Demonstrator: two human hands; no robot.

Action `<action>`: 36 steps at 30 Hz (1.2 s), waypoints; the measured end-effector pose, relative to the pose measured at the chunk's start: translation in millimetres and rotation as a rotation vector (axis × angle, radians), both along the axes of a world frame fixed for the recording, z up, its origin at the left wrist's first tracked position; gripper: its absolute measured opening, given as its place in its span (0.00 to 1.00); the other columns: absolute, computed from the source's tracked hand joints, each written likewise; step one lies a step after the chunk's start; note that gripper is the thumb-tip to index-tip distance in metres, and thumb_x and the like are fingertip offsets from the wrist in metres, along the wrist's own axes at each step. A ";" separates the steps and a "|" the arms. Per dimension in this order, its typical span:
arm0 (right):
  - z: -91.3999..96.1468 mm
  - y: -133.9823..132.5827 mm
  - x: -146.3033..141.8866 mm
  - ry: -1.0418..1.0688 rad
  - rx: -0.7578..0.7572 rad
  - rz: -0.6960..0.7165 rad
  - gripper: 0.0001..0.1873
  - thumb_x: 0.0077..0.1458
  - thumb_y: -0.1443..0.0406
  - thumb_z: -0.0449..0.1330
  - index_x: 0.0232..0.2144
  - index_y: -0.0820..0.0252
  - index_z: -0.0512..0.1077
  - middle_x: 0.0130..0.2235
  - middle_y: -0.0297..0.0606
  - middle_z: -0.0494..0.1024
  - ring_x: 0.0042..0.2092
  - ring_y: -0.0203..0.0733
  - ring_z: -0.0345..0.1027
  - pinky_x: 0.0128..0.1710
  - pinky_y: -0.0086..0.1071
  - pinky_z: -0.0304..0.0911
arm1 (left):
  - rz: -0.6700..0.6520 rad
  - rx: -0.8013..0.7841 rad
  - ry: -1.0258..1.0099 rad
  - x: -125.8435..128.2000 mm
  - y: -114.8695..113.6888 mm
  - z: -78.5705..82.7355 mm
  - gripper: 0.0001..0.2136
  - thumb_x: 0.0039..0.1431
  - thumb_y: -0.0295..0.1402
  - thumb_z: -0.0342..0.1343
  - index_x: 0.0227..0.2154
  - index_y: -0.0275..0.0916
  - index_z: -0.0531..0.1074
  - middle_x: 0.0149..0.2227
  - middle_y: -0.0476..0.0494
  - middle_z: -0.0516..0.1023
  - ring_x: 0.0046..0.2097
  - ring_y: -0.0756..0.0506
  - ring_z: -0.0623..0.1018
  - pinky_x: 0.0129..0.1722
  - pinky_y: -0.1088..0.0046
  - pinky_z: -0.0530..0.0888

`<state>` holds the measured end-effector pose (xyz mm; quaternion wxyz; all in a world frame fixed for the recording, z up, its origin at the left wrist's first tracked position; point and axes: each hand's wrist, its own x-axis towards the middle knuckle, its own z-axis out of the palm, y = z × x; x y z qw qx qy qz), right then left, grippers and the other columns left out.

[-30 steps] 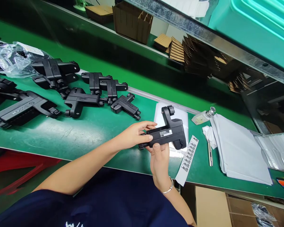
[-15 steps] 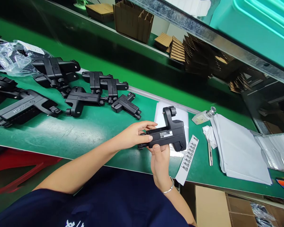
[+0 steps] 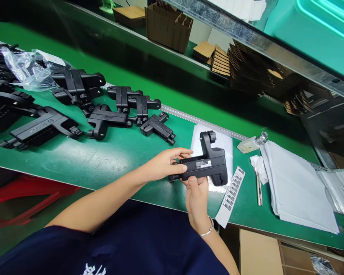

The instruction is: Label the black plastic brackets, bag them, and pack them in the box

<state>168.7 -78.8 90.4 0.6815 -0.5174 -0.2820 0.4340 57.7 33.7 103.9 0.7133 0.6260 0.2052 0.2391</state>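
Both of my hands hold a black plastic bracket with a knob on its upper arm and a small white label on the side facing me. My left hand grips its left end, thumb on the near face and fingers behind. From below, my right hand supports the body, thumb against the lower edge; its other fingers are partly hidden. Beneath the bracket lies a white sheet or bag. Just right of it, a strip of printed labels rests near the table's front edge.
Several similar black brackets lie at left, some by a clear plastic bag. At right are a small bottle, a pen-like tool by a crumpled tissue, and stacked white bags. A cardboard box stands below.
The view has shifted slightly, so the bench items appear farther right. My hands keep nearly the same grip on the bracket.
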 end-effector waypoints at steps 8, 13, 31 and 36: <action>-5.6 0.9 -2.1 0.002 -0.036 -0.009 0.28 0.45 0.49 0.69 0.45 0.55 0.70 0.41 0.39 0.81 0.45 0.47 0.75 0.51 0.48 0.69 | 0.022 -0.016 0.023 -6.0 -1.9 -1.3 0.26 0.52 0.38 0.60 0.55 0.36 0.69 0.52 0.37 0.75 0.55 0.38 0.73 0.54 0.61 0.71; -10.8 1.3 -5.0 0.029 -0.042 -0.005 0.30 0.46 0.51 0.70 0.47 0.56 0.69 0.45 0.41 0.80 0.45 0.47 0.75 0.52 0.48 0.68 | 0.026 -0.003 0.075 -9.8 -1.4 -4.9 0.27 0.51 0.36 0.59 0.55 0.36 0.70 0.53 0.36 0.72 0.56 0.38 0.71 0.53 0.61 0.71; -3.1 -3.2 21.3 -0.293 -0.015 0.166 0.19 0.56 0.56 0.64 0.48 0.54 0.73 0.43 0.36 0.80 0.43 0.42 0.73 0.43 0.35 0.69 | 0.087 -0.127 -0.016 -8.8 -23.1 -12.6 0.21 0.51 0.38 0.61 0.47 0.36 0.69 0.52 0.35 0.74 0.56 0.37 0.72 0.48 0.63 0.69; -6.1 -5.8 18.6 -0.291 -0.011 0.150 0.18 0.56 0.56 0.64 0.48 0.54 0.72 0.42 0.37 0.80 0.43 0.43 0.73 0.43 0.36 0.69 | 0.083 -0.101 -0.002 -9.8 -23.1 -10.0 0.21 0.51 0.36 0.59 0.48 0.36 0.69 0.53 0.34 0.74 0.56 0.36 0.73 0.49 0.62 0.70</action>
